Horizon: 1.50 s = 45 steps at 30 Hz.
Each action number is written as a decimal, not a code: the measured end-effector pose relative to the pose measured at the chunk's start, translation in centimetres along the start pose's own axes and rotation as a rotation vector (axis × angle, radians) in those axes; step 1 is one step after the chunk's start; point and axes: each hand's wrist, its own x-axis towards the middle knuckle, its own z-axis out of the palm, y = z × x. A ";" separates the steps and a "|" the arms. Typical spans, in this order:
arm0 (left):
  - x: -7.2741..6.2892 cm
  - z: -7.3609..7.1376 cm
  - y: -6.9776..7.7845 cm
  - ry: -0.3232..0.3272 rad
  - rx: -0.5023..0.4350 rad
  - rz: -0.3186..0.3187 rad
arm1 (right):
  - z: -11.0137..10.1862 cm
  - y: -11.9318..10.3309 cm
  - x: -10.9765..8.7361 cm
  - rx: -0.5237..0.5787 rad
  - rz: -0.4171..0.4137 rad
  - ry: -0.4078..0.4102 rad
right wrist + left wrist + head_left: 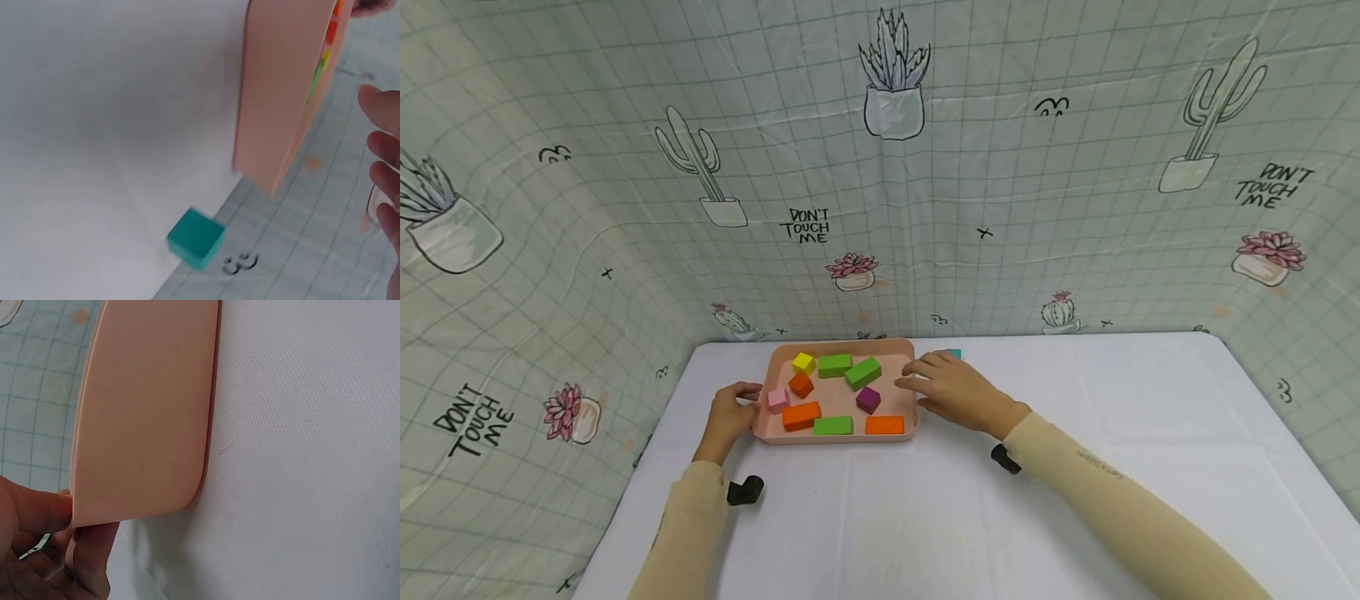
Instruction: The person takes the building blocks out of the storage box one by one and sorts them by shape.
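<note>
A pink tray (842, 441) holding several coloured blocks rests on the white table in the head view. My left hand (728, 419) pinches its left rim; in the left wrist view the thumb (44, 509) lies at the tray's edge with the other fingers behind and below it. Over the right rim hovers my right hand (951, 387), its fingers loosely bent and holding nothing. The right wrist view shows those fingertips (370, 103) apart from the tray wall. Nearest to them inside lie a purple cube (868, 400) and a green block (862, 373).
Behind my right hand a teal block (195, 237) sits on the table near its back edge. Also in the tray are a yellow cube (803, 363), a pink cube (778, 400) and more orange and green blocks. A patterned cloth (955, 283) hangs behind the table.
</note>
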 end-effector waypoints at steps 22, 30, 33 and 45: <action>0.2 0.0 -0.1 -0.001 -0.028 0.002 | 1.3 -3.3 4.4 -0.026 -0.120 -0.374; 0.2 0.1 -0.2 0.006 -0.034 0.002 | 1.3 -3.4 4.9 -0.026 -0.160 -0.438; 0.2 0.2 -0.2 0.003 -0.033 -0.001 | 1.5 -3.3 5.0 -0.030 -0.161 -0.445; -0.1 0.0 0.2 0.004 -0.019 -0.018 | 1.7 -3.3 5.8 0.020 -0.162 -0.503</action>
